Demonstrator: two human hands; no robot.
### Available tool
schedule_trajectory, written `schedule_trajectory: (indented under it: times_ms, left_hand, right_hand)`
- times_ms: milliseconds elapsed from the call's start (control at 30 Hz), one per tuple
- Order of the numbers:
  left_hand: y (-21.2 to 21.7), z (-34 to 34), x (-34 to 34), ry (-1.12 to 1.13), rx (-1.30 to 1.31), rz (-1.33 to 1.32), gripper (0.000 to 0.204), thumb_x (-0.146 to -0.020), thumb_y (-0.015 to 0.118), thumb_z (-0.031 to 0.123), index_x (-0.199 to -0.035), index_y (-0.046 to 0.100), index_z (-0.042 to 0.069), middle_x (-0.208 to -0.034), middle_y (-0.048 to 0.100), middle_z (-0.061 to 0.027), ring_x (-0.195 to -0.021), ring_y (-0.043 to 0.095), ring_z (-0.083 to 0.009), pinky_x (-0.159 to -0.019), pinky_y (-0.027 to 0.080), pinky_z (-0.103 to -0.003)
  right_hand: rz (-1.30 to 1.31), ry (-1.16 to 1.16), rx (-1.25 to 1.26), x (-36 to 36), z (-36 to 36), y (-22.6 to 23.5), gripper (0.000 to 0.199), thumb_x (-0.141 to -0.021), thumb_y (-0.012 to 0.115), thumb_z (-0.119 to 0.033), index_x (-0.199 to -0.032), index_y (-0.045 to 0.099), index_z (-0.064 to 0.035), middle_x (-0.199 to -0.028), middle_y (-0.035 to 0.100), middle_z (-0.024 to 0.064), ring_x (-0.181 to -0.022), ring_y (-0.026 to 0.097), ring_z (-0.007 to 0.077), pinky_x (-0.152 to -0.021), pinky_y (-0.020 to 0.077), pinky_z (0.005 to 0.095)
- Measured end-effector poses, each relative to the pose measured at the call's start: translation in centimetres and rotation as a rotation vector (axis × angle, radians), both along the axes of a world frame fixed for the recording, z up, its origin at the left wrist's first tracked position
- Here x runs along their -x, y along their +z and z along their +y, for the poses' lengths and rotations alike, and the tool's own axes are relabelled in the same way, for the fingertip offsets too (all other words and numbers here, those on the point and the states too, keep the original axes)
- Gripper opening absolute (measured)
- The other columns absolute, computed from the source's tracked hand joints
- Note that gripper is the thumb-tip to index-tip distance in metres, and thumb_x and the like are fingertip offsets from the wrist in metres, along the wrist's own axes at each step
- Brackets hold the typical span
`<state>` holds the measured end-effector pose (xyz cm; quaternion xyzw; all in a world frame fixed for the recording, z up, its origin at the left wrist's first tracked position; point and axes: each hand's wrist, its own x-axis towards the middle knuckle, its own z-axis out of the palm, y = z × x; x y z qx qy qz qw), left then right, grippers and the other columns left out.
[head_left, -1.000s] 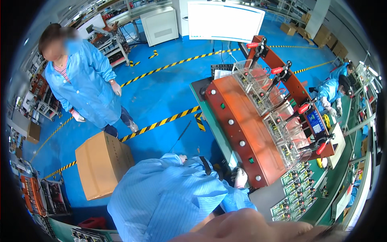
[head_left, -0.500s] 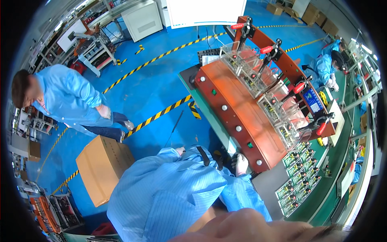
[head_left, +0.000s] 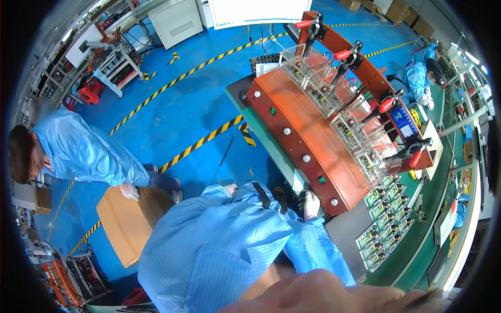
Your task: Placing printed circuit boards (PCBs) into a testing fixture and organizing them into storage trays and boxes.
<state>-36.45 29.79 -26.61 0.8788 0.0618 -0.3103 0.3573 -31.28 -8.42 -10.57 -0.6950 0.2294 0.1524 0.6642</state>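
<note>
My right hand (head_left: pixel 311 205), in a pale glove with grey fingertips, rests at the near table edge beside the lower corner of an orange-red test fixture (head_left: pixel 305 151). Its fingers are loosely bent and apart, with nothing visible in them. Only a small part of my left hand (head_left: pixel 231 188) shows past my blue striped sleeve; its fingers are hidden. Clear plastic holders with circuit boards (head_left: pixel 348 130) line the fixture's top, below red-handled toggle clamps (head_left: pixel 387 104). Several green circuit boards (head_left: pixel 383 224) lie in rows on a grey mat (head_left: pixel 344 237) to the right.
At left, a co-worker in blue (head_left: pixel 94 148) bends with a gloved hand on a cardboard box (head_left: pixel 122 224). A green conveyor (head_left: pixel 441 208) runs along the right, with another person (head_left: pixel 415 78) farther along it. A white screen (head_left: pixel 255 11) stands at the back. Yellow-black tape (head_left: pixel 201 145) crosses the floor.
The co-worker at left has bent lower and now has a hand on the cardboard box. The view has shifted slightly. My hands stay in about the same place.
</note>
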Motion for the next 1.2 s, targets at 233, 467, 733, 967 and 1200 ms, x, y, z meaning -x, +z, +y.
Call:
schedule_trajectory:
  times_ms: [233, 467, 733, 967, 1200]
  left_hand:
    - [1.6, -1.0, -0.3, 0.051, -0.005, 0.029, 0.037, -0.085, 0.056, 0.039, -0.108, 0.059, 0.011, -0.106, 0.063, -0.0193, -0.103, 0.058, -0.0371, -0.087, 0.044, -0.042]
    - [1.1, -0.8, 0.2, 0.036, -0.030, -0.005, 0.035, -0.087, 0.054, 0.037, -0.110, 0.060, 0.011, -0.106, 0.063, -0.0185, -0.103, 0.058, -0.0355, -0.088, 0.044, -0.041]
    - [-3.0, -0.5, -0.1, 0.008, -0.019, -0.066, 0.036, -0.084, 0.054, 0.040, -0.102, 0.061, 0.010, -0.099, 0.064, -0.0212, -0.093, 0.061, -0.0367, -0.077, 0.047, -0.045]
    - [-0.9, -2.9, -1.4, 0.146, 0.075, -0.036, 0.034, -0.082, 0.056, 0.037, -0.103, 0.063, 0.011, -0.096, 0.066, -0.0176, -0.091, 0.062, -0.0356, -0.078, 0.047, -0.045]
    - [-1.3, -3.2, -1.8, 0.166, 0.041, -0.003, 0.034, -0.078, 0.058, 0.034, -0.102, 0.066, 0.010, -0.095, 0.067, -0.0187, -0.091, 0.063, -0.0352, -0.080, 0.048, -0.044]
  right_hand:
    - [0.011, 0.000, 0.044, 0.0, -0.2, -0.1, 0.026, -0.095, 0.043, -0.018, -0.101, 0.062, -0.0024, -0.070, 0.062, 0.0076, -0.046, 0.053, 0.0136, -0.040, 0.0419, 0.0241]
    - [0.017, 0.008, 0.033, 0.1, 0.0, 0.3, 0.025, -0.094, 0.043, -0.018, -0.101, 0.062, -0.0026, -0.070, 0.062, 0.0077, -0.047, 0.053, 0.0136, -0.041, 0.0423, 0.0242]
    - [-0.029, 0.040, 0.018, -0.1, -0.1, -0.1, 0.025, -0.093, 0.046, -0.021, -0.100, 0.061, -0.0028, -0.071, 0.062, 0.0066, -0.047, 0.053, 0.0117, -0.041, 0.0440, 0.0247]
    - [0.006, 0.261, 0.065, -0.6, -1.6, 0.0, 0.038, -0.095, 0.038, -0.033, -0.112, 0.055, -0.0031, -0.083, 0.058, 0.0082, -0.062, 0.055, 0.0129, -0.052, 0.0440, 0.0237]
    - [-0.009, 0.202, 0.113, 0.3, -1.9, -0.3, 0.038, -0.095, 0.039, -0.033, -0.108, 0.058, -0.0016, -0.081, 0.061, 0.0087, -0.059, 0.056, 0.0132, -0.050, 0.0445, 0.0242]
